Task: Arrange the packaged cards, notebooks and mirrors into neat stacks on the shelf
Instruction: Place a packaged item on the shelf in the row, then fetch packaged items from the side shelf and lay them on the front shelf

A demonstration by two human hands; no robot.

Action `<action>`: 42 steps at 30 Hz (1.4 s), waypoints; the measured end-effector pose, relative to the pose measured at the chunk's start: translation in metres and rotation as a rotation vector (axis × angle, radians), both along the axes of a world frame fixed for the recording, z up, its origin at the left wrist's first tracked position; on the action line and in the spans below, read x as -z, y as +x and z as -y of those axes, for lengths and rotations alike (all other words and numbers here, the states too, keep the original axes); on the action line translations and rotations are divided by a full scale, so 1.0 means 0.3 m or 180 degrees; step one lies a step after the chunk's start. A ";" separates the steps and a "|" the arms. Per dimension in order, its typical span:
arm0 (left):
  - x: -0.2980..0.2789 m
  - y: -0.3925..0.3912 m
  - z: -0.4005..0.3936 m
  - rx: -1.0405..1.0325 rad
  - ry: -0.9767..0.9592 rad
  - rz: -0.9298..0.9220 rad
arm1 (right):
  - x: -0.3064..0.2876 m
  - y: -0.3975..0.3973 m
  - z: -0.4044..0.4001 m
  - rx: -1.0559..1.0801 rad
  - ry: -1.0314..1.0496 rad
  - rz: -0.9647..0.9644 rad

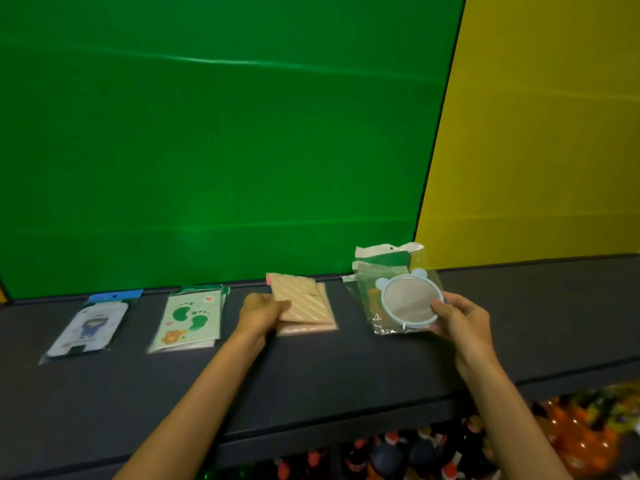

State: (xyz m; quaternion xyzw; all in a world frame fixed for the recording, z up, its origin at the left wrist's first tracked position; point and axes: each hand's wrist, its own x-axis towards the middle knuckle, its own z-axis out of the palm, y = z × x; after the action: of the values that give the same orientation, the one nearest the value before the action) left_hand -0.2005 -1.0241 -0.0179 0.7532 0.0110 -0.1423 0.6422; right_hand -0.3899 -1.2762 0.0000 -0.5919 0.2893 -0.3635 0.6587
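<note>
Green and yellow backdrop panels are seen behind a long dark grey shelf (pixel 346 368), on which four groups of packaged goods are laid out in a row. Below the shelf's front edge, bottles and orange packets are partly visible, blurred.

At the far left lies a packaged card with a cartoon figure (pixel 88 327). Beside it, a small stack of footprint-patterned packets (pixel 188 318) is set fairly square. Next, a stack of beige striped notebooks (pixel 304 304) is held at its left edge by the left hand (pixel 261 311), whose fingers are closed on the skewed top notebook. Furthest right, a round mirror with a pale blue frame (pixel 410 301), wrapped in clear plastic, is gripped by the right hand (pixel 462 318), thumb on top and fingers underneath, over a loose pile of similar packets (pixel 370 275).

Straightening of the two right-hand stacks appears to be in hand. The next move likely calls for the top notebook to be squared with the one beneath and the mirror to be lowered flush onto its pile.
</note>
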 end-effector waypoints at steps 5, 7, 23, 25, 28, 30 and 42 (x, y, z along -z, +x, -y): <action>0.019 -0.020 0.030 -0.0040 0.1359 0.0770 | 0.027 0.050 0.122 -0.0007 0.0028 -0.0073; 0.012 -0.032 0.038 -0.0010 0.1712 0.0948 | 0.044 0.075 0.152 -0.0022 0.0045 -0.0173; -0.055 -0.194 0.004 0.0352 0.3183 0.2613 | 0.150 0.159 0.215 -0.0165 -0.1963 -0.1397; -0.059 -0.218 -0.006 0.0360 0.3306 0.2654 | 0.161 0.161 0.214 -0.0181 -0.2261 -0.1570; -0.061 -0.255 -0.034 0.0332 0.3369 0.2696 | 0.148 0.151 0.196 -0.0110 -0.2535 -0.1786; -0.064 -0.277 -0.062 0.0291 0.3354 0.2700 | 0.135 0.144 0.176 0.0007 -0.2837 -0.1841; -0.084 -0.351 -0.344 0.0035 0.3557 0.2524 | 0.095 0.233 -0.234 -0.1054 -0.3933 -0.1083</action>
State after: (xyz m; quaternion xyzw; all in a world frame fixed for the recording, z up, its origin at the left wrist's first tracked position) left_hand -0.3056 -0.9208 0.0072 0.9668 -0.1570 0.1680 0.1118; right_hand -0.3201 -1.2060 -0.0286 -0.9467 0.0327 -0.2579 0.1902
